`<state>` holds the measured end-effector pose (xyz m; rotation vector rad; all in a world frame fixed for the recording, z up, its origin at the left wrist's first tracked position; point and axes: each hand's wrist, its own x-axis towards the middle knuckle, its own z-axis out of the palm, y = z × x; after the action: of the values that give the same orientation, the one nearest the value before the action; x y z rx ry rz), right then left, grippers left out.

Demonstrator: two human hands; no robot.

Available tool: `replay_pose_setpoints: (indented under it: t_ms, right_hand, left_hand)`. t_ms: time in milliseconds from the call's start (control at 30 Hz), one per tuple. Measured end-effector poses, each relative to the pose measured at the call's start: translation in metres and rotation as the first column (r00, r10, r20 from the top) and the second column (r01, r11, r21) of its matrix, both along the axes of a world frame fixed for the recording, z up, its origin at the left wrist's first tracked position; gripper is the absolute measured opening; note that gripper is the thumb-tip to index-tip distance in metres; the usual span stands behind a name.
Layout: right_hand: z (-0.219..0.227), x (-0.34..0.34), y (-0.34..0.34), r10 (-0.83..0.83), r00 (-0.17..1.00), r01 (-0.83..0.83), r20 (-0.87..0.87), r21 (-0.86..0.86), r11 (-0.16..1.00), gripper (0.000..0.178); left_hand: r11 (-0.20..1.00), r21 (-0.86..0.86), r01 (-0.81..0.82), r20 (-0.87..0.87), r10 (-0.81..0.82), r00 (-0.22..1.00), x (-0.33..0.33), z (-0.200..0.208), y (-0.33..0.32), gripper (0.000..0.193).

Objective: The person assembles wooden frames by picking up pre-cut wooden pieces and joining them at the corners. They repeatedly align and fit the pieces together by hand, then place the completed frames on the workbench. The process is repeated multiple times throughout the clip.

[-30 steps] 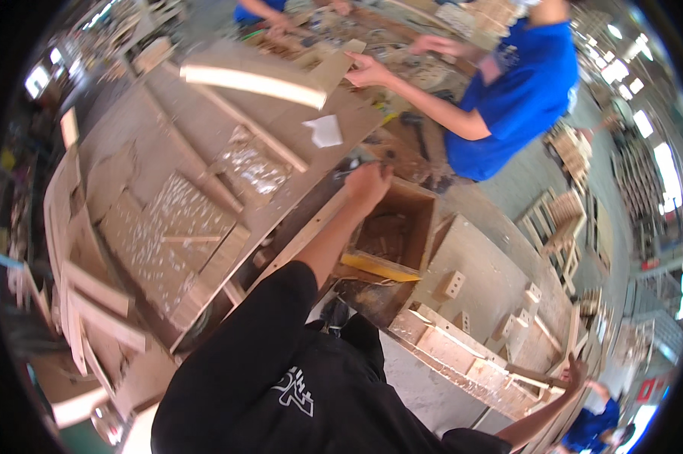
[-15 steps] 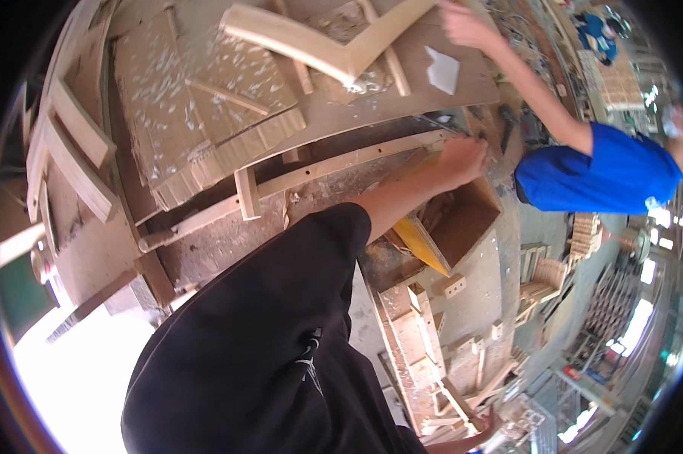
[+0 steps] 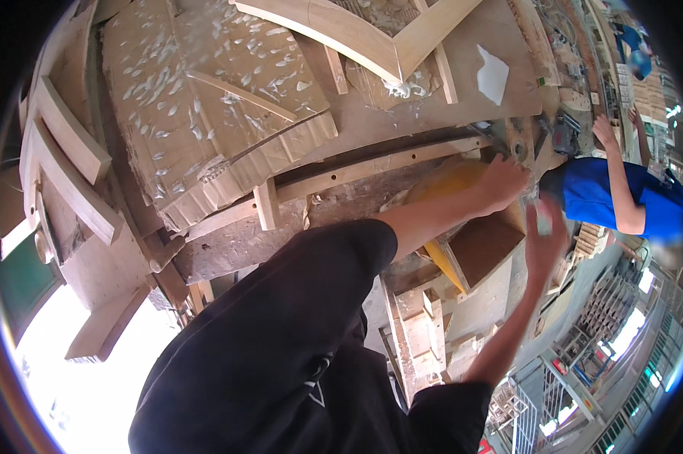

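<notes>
My left hand point(image 3: 504, 185) reaches across the bench with its fingers curled together; what they hold, if anything, is hidden. My right hand point(image 3: 547, 238) is raised just beside it, fingers bent and apart, slightly blurred, and I see nothing held in it. Below my left forearm sits an open wooden box point(image 3: 491, 246) with a yellow piece point(image 3: 446, 266) along its side. A rounded yellow thing point(image 3: 451, 180) shows behind that forearm. Beyond my left hand lie small metal tools point(image 3: 487, 129), too blurred to name.
An angled wooden frame piece point(image 3: 357, 38) rests on the bench by a white scrap point(image 3: 493, 76). Glue-spotted cardboard point(image 3: 205, 113) carries a thin stick point(image 3: 239, 96). A drilled wooden rail point(image 3: 357, 170) runs along the edge. Curved wooden parts point(image 3: 73, 166) stand left. A person in blue point(image 3: 610, 193) works opposite.
My right hand has come up from the lower right to beside my left hand. The view has shifted. The co-worker's arm has drawn back from the angled wooden piece.
</notes>
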<state>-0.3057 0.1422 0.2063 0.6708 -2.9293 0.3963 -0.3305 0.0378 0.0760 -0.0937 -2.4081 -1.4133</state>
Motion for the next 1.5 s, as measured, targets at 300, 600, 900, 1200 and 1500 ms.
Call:
replay_pose_setpoints:
  t_ms: [300,600,900,1200,1500]
  right_hand:
    - [-0.028,-0.032,-0.342,0.704,0.698,-0.64,-0.132,0.327,0.695,0.052]
    - [-0.039,-0.05,-0.391,0.543,0.773,-0.607,0.328,0.129,0.784,0.061]
    - [0.106,-0.126,-0.309,0.287,0.958,-0.242,-0.023,-0.605,0.759,0.05]
    - [0.109,-0.131,-0.213,0.0,0.996,0.086,0.088,-0.976,0.201,0.049]
    - [0.083,-0.09,-0.182,-0.034,0.999,0.033,0.03,-0.997,0.065,0.072]
  left_hand:
    - [0.898,0.421,0.126,-0.196,-0.045,0.98,-0.025,-0.045,0.043,0.027]
    - [0.954,0.295,0.059,-0.061,-0.043,0.997,-0.016,-0.024,0.048,0.024]
    - [0.997,-0.07,-0.008,0.027,0.01,1.0,0.002,0.007,0.003,0.018]
    - [0.99,-0.125,-0.062,-0.031,0.059,0.998,0.0,0.009,-0.004,0.018]
    - [0.999,-0.013,-0.035,-0.048,0.035,0.998,0.004,0.01,0.002,0.024]
